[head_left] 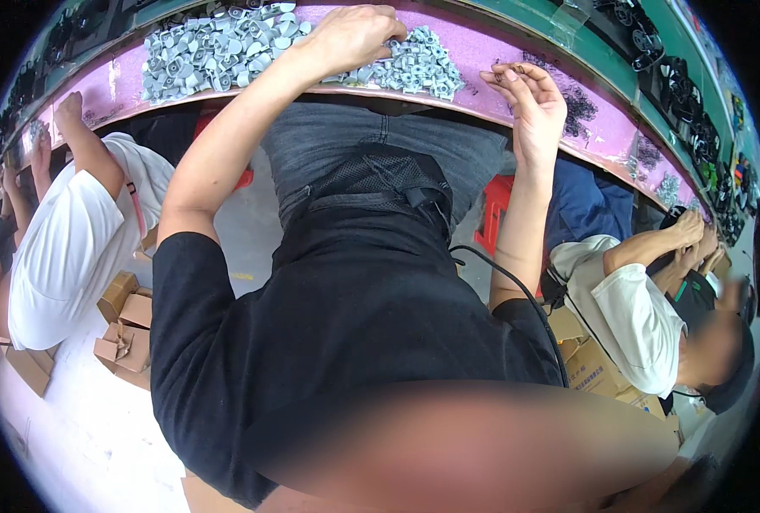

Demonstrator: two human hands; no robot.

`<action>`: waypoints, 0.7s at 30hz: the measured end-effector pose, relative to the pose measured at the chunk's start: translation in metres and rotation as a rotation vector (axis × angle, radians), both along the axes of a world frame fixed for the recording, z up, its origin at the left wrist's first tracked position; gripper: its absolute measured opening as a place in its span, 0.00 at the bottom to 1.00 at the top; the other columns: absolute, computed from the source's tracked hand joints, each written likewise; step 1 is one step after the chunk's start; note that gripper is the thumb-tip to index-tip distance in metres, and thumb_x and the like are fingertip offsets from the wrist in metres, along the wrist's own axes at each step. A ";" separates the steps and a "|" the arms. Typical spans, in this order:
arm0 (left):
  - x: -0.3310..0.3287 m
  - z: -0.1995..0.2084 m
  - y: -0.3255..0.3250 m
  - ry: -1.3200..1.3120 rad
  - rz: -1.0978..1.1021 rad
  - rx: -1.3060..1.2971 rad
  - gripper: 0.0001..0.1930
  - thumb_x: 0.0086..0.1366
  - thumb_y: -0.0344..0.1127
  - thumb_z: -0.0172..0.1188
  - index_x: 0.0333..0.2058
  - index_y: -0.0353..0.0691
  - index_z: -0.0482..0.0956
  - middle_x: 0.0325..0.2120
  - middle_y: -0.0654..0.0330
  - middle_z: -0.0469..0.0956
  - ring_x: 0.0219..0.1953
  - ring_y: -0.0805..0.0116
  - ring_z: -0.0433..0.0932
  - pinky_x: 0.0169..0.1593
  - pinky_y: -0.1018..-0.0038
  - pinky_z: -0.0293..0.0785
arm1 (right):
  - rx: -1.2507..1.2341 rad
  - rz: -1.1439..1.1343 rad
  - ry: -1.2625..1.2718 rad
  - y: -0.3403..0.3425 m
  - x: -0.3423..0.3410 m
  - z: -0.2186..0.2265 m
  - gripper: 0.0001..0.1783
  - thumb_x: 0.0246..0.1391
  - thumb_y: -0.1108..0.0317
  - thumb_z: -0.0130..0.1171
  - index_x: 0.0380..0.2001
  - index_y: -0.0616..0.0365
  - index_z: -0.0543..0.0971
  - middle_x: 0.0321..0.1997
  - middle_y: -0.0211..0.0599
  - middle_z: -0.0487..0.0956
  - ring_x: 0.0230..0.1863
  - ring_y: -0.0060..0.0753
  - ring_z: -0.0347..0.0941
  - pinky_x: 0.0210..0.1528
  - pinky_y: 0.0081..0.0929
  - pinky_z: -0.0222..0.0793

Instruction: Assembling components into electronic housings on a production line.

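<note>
My left hand reaches over the pink worktop, its curled fingertips at the edge of a heap of small grey plastic parts. What those fingers hold, if anything, is hidden. To its left spreads a bigger heap of larger grey plastic caps. My right hand is raised, palm turned up, at the bench's near edge. Thumb and fingers pinch a small dark piece, too small to make out fully. Beside that hand lies a pile of tiny black wire-like pieces.
Along the far side runs a green bench strip with black parts on it. Co-workers in white shirts sit at left and right. Cardboard boxes and a red stool stand below the bench.
</note>
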State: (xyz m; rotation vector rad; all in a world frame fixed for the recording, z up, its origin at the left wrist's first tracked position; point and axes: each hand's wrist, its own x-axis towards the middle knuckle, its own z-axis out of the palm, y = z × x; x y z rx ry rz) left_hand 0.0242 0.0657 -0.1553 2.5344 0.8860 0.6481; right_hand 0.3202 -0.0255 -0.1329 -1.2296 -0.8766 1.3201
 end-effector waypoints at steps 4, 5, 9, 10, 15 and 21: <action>-0.002 -0.009 0.010 0.309 0.057 -0.226 0.13 0.62 0.37 0.65 0.41 0.37 0.87 0.36 0.45 0.83 0.44 0.42 0.83 0.50 0.52 0.79 | 0.018 0.017 0.042 0.001 -0.006 -0.002 0.09 0.65 0.79 0.62 0.47 0.70 0.78 0.45 0.55 0.86 0.46 0.51 0.86 0.54 0.41 0.83; -0.003 -0.008 0.011 0.374 0.100 -0.262 0.13 0.64 0.38 0.64 0.41 0.36 0.87 0.36 0.45 0.83 0.44 0.42 0.82 0.50 0.52 0.78 | 0.019 0.014 0.043 0.002 -0.007 -0.002 0.09 0.65 0.79 0.62 0.47 0.70 0.78 0.45 0.55 0.86 0.46 0.51 0.86 0.54 0.41 0.83; -0.018 -0.015 0.017 0.238 0.113 -0.319 0.13 0.66 0.40 0.62 0.40 0.35 0.88 0.35 0.44 0.84 0.43 0.42 0.83 0.50 0.52 0.78 | -0.006 0.039 0.075 0.006 -0.018 -0.003 0.11 0.65 0.79 0.62 0.49 0.71 0.78 0.45 0.56 0.86 0.46 0.51 0.86 0.54 0.41 0.83; -0.018 -0.017 0.018 0.196 0.133 -0.268 0.13 0.66 0.39 0.62 0.39 0.36 0.88 0.36 0.45 0.84 0.43 0.43 0.83 0.50 0.53 0.78 | -0.011 0.054 0.098 0.007 -0.021 -0.004 0.11 0.65 0.79 0.62 0.49 0.71 0.78 0.45 0.56 0.86 0.46 0.51 0.86 0.55 0.41 0.83; -0.025 -0.013 0.022 0.081 0.252 -0.183 0.12 0.67 0.39 0.61 0.37 0.37 0.88 0.37 0.49 0.85 0.43 0.47 0.83 0.50 0.55 0.78 | 0.004 0.065 0.103 0.007 -0.029 -0.003 0.12 0.65 0.78 0.62 0.50 0.71 0.78 0.46 0.55 0.86 0.46 0.49 0.87 0.55 0.41 0.83; -0.025 0.012 0.006 0.245 0.258 -0.099 0.11 0.65 0.40 0.64 0.37 0.39 0.88 0.35 0.52 0.86 0.42 0.49 0.84 0.49 0.57 0.79 | -0.004 0.044 0.121 0.012 -0.040 -0.002 0.17 0.65 0.78 0.62 0.55 0.72 0.78 0.46 0.55 0.86 0.46 0.49 0.87 0.55 0.42 0.84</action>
